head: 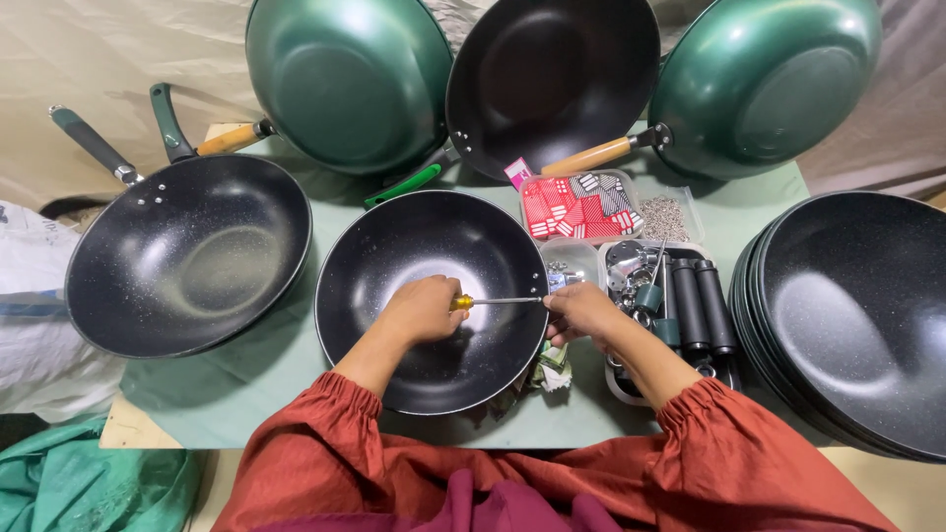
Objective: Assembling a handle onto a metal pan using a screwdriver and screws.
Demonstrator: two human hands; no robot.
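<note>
A pale green tabletop (266, 374) crowded with cookware: a black wok (431, 296) at centre, a handled black wok (187, 254) to its left, a stack of black woks (855, 315) at the right edge. Green-backed woks (345, 79) and another black pan (552, 79) lean along the far side. Clear trays of red tags (579, 207), small metal screws (666, 217) and dark handles (695, 305) sit between.

Green-covered table (266, 379). Far left: black wok (187, 256) w/ dark handle, open side up. At back, three woks tilted on edge: green wok (345, 79), black-inside wok (552, 79), another green one (764, 84), w/ wooden handles. Right edge: stack of black handleless pans (852, 315). Centre-right: clear box of red-and-white packets (576, 207), small bag of screws (665, 217), tray of black handles (695, 305). Teal bag (79, 488) on floor, bottom left.
</note>
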